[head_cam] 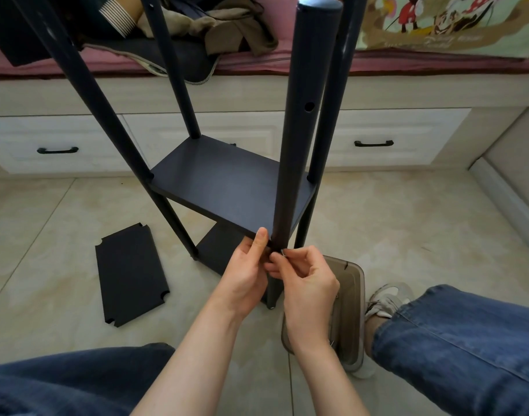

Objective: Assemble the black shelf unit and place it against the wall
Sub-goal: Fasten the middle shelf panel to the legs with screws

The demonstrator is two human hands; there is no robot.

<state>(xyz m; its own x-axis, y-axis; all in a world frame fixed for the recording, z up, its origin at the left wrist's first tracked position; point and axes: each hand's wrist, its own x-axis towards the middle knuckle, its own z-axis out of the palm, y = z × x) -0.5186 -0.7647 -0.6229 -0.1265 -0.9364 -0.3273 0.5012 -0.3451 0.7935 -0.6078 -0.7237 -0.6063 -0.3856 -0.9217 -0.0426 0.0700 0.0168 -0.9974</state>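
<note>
The black shelf unit stands upright on the tiled floor, with several round posts and a shelf board (224, 181) fitted partway up. A lower board (218, 253) shows beneath it. My left hand (248, 265) grips the front edge of the fitted board, thumb on top, right beside the near post (302, 130). My right hand (302, 277) pinches a small metal screw (282, 252) against that post, just under the board's corner. A loose black shelf board (131, 274) with notched corners lies flat on the floor to the left.
A brownish translucent plastic box (351, 295) sits on the floor under my right wrist. My knees in blue jeans and a sneaker (386, 298) frame the bottom. Behind the unit runs a bed base with white drawers (59, 142); clothes (227, 22) lie piled on the mattress.
</note>
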